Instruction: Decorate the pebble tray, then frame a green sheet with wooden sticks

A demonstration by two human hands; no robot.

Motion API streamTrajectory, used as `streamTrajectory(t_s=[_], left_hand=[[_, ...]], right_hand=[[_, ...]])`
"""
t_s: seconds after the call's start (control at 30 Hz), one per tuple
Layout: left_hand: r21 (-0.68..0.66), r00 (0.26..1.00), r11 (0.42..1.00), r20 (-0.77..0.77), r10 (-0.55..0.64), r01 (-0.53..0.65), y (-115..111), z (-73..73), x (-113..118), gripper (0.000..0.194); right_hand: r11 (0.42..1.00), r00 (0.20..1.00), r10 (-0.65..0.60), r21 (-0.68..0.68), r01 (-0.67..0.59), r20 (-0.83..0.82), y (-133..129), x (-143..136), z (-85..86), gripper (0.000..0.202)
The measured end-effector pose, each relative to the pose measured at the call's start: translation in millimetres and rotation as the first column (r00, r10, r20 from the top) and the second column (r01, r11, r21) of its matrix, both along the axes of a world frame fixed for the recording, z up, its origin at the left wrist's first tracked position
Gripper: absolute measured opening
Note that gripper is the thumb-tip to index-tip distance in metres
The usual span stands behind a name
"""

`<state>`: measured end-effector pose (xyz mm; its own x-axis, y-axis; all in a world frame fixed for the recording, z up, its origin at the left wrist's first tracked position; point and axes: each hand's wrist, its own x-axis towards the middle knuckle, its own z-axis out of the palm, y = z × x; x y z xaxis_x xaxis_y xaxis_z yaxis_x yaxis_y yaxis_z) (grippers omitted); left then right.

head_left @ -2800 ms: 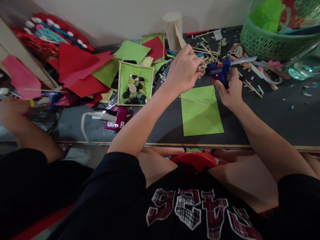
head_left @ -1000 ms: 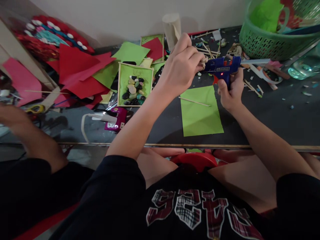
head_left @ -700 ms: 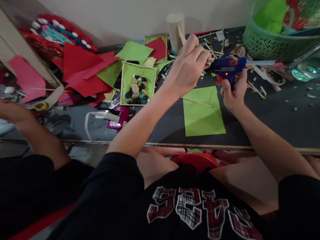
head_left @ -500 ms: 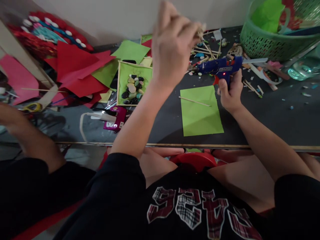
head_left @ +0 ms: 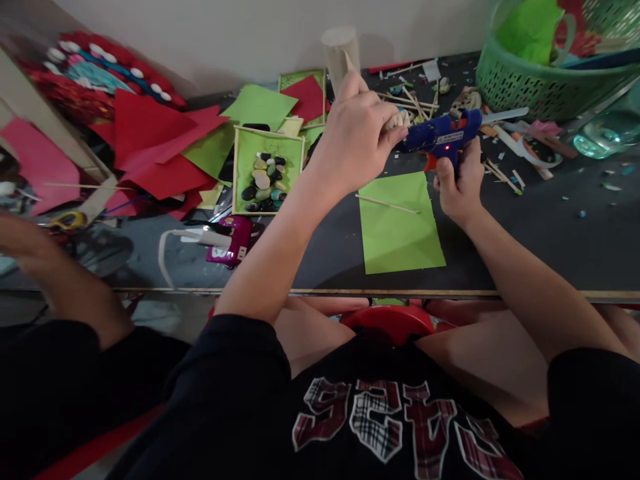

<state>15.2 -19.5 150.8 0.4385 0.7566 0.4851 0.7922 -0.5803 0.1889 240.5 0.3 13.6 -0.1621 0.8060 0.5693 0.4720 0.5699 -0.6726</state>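
Note:
A blue glue gun (head_left: pixel 443 133) with a glowing red light is gripped by my right hand (head_left: pixel 461 177), its clear glue stick pointing right. My left hand (head_left: pixel 357 130) is closed round a bundle of thin pale sticks (head_left: pixel 397 121), whose ends show beside the gun's front; the nozzle is hidden behind my fingers. Below both hands a green paper sheet (head_left: pixel 403 233) lies flat on the dark table, with one thin stick (head_left: pixel 387 204) across its upper part.
A stick-edged tray (head_left: pixel 236 167) of pebbles, red paper (head_left: pixel 150 133) and a purple device (head_left: pixel 235 241) are on the left. Behind my left hand stands a pale cylinder (head_left: pixel 341 43). A green basket (head_left: pixel 545 90) is back right. Another person's arm (head_left: pixel 65 280) reaches in at far left.
My left hand has come down and a little right, bringing the bundle to the front of the glue gun. The pale cylinder behind it now shows. My right hand has hardly moved.

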Motion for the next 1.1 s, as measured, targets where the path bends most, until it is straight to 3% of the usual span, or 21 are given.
streamTrajectory(t_s=[0.13, 0.27, 0.37, 0.5, 0.8, 0.97, 1.1], left_hand=[[-0.021, 0.994, 0.998, -0.088, -0.063, 0.061, 0, 5.3, -7, 0.028], [-0.135, 0.977, 0.988, -0.185, -0.103, 0.078, 10, 16.9, -14, 0.033], [-0.305, 0.966, 0.948, -0.208, -0.157, 0.089, 18, 28.4, -17, 0.029], [-0.391, 0.950, 0.920, -0.282, -0.133, 0.012, 23, 35.8, -15, 0.032], [-0.268, 0.837, 0.959, -0.501, -0.221, 0.093, 33, 27.7, -10, 0.037], [-0.236, 0.900, 0.968, -0.398, -0.178, 0.087, 32, 17.8, -8, 0.031], [-0.160, 0.962, 0.980, -0.228, -0.150, 0.115, 36, 0.7, -7, 0.028]], right_hand=[[0.994, 0.994, -0.109, 0.009, 0.109, -0.013, -6, -2, 10.2, 0.063], [0.994, 0.994, -0.100, 0.040, 0.099, 0.035, -6, 1, 14.0, 0.062], [0.994, 0.994, -0.098, 0.058, 0.094, 0.052, -5, 4, 13.7, 0.063], [0.993, 0.996, -0.077, 0.094, 0.071, 0.053, -6, 1, 14.7, 0.062], [0.993, 0.993, -0.080, 0.090, 0.072, 0.089, -8, -2, 20.0, 0.058], [0.999, 0.998, -0.048, 0.014, 0.047, 0.048, -3, 0, 13.1, 0.064], [0.996, 0.996, -0.087, -0.003, 0.087, 0.008, 0, 1, 10.6, 0.062]])
